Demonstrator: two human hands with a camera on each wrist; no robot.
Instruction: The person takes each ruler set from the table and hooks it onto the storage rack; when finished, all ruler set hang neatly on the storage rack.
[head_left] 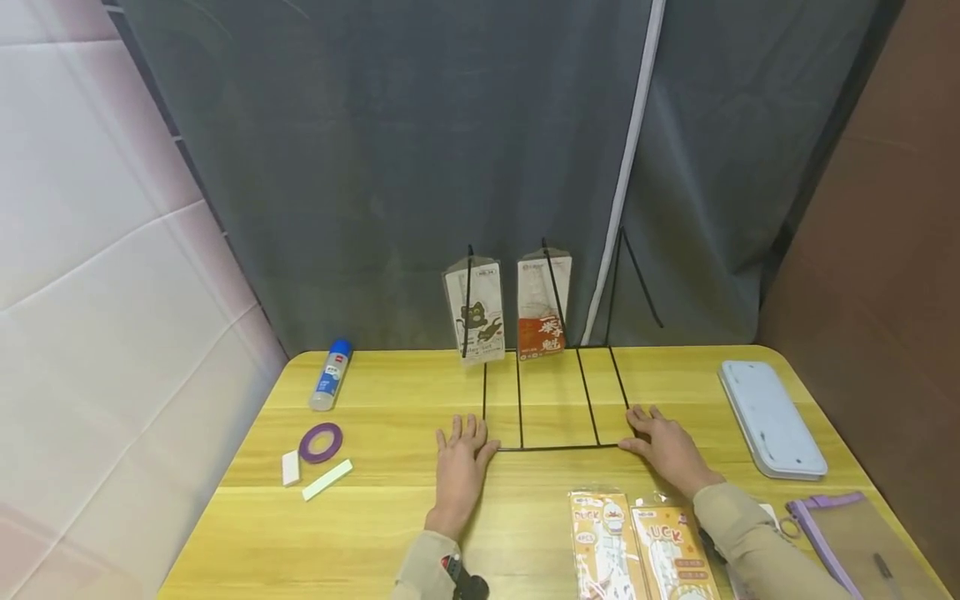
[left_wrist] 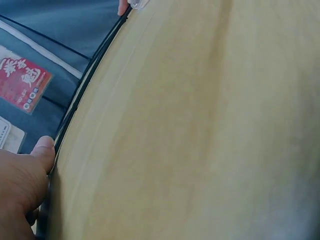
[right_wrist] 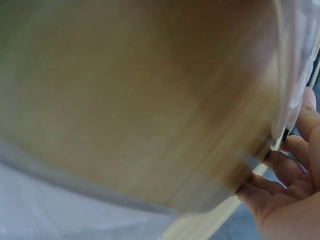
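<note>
A black wire rack (head_left: 558,448) stands at the back middle of the table, its base lying flat. At its front left corner my left hand (head_left: 459,477) rests with spread, fairly straight fingers, the thumb touching the wire. My right hand (head_left: 671,452) touches the front right corner, thumb by the front bar and fingers by the side bar. From two of the rack's arms hang a clear-wrapped pack with a cat print (head_left: 480,312) and a red-and-white pack (head_left: 542,308). The right arm of the rack carries nothing. The left wrist view shows the left thumb (left_wrist: 44,152) against the wire.
To the left lie a glue bottle (head_left: 332,377), a purple tape roll (head_left: 321,442), a white eraser (head_left: 290,468) and a pale green strip (head_left: 327,480). Orange duck packs (head_left: 611,546) lie in front. On the right are a pale blue case (head_left: 772,421) and a purple-edged mesh pouch (head_left: 862,542).
</note>
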